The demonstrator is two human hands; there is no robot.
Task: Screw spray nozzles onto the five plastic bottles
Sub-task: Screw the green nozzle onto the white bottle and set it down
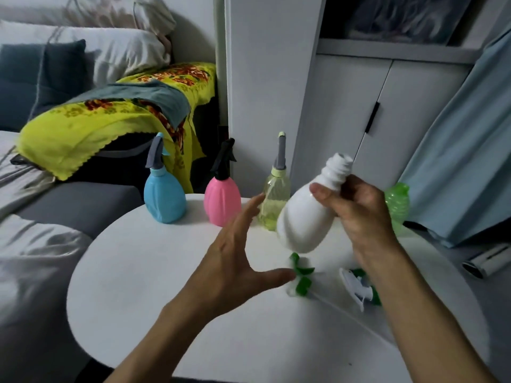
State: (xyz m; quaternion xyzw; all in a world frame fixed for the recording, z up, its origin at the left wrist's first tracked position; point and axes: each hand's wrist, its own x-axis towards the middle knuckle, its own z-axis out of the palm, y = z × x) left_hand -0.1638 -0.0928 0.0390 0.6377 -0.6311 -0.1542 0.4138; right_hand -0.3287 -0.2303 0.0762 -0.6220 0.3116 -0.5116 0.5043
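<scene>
My right hand (356, 214) grips a white bottle (307, 217) by its neck, tilted above the round white table (166, 286); its threaded mouth is bare. My left hand (235, 258) hovers open just left of the bottle, fingers spread, its thumb near a green-and-white spray nozzle (301, 275) lying on the table. A second white and green nozzle (359, 288) lies beside my right wrist. At the table's far edge stand a blue bottle (164, 197), a pink bottle (222, 200) and a pale yellow bottle (275, 200), each with a nozzle on. A green bottle (396, 203) shows partly behind my right hand.
A grey sofa (69, 205) with pillows and a yellow floral cloth (96, 120) lies to the left. White cabinet doors (345, 106) stand behind the table, and a light blue curtain (464, 161) hangs at the right.
</scene>
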